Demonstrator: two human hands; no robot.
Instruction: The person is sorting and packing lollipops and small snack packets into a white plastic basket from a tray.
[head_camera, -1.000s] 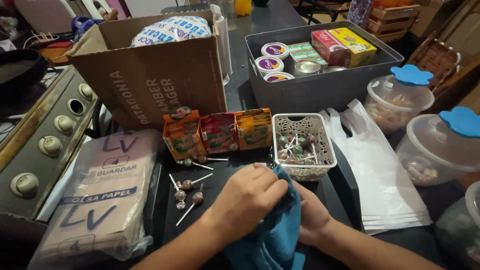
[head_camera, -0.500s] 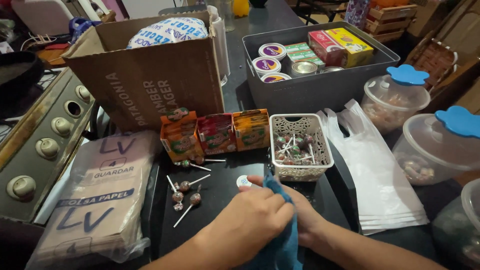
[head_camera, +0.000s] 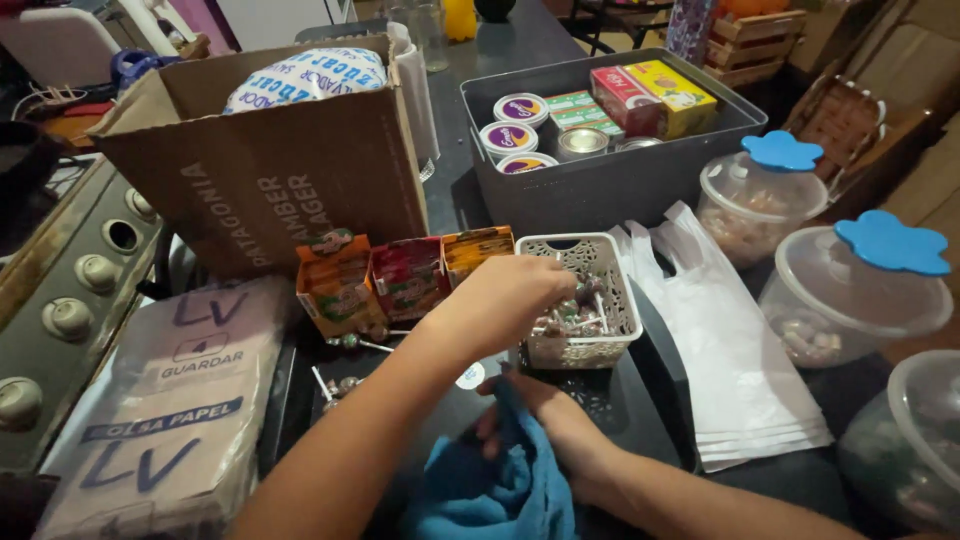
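Observation:
My left hand (head_camera: 510, 292) reaches over the near rim of a small white lattice basket (head_camera: 622, 338) filled with lollipops (head_camera: 578, 316). Its fingers are curled down over the sweets, and what they hold is hidden. My right hand (head_camera: 545, 418) rests on the dark table just in front of the basket and grips a crumpled blue cloth (head_camera: 500, 492). A small white round disc (head_camera: 470, 376) lies between the two hands. A few loose lollipops (head_camera: 345, 385) lie to the left, under my left forearm.
Three small candy boxes (head_camera: 405, 275) stand before a cardboard box (head_camera: 270, 190). A grey bin (head_camera: 600, 195) of tins and cartons is behind. Blue-lidded plastic jars (head_camera: 760, 200) (head_camera: 860, 300) and white plastic bags (head_camera: 735, 365) lie right; a paper-bag pack (head_camera: 170, 400) and stove knobs (head_camera: 65, 318) left.
My left hand has left the blue cloth and moved up and right over the lollipop basket. My right hand stays on the cloth, which has shifted lower.

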